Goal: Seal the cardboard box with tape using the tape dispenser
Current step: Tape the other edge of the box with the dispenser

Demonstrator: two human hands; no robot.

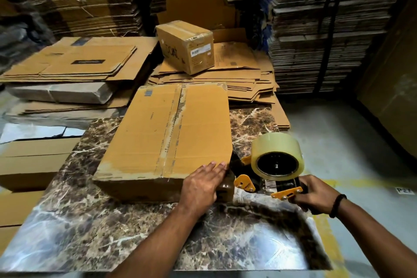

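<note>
lying mid-frame on the marble table (74, 216), the box (167, 137) had its near right corner under the left hand (203, 185), fingers flat and spread, gripping nothing. just right of that edge, the right hand (316, 196) was closed around the dispenser (270, 171) handle. bare tabletop lay open at lower centre; flat cardboard (67, 61) crowded the upper left.

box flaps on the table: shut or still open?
Shut. Both top flaps of the cardboard box lie flat and meet at the centre seam. The left hand presses its near right corner; the right hand holds the tape dispenser.
</note>
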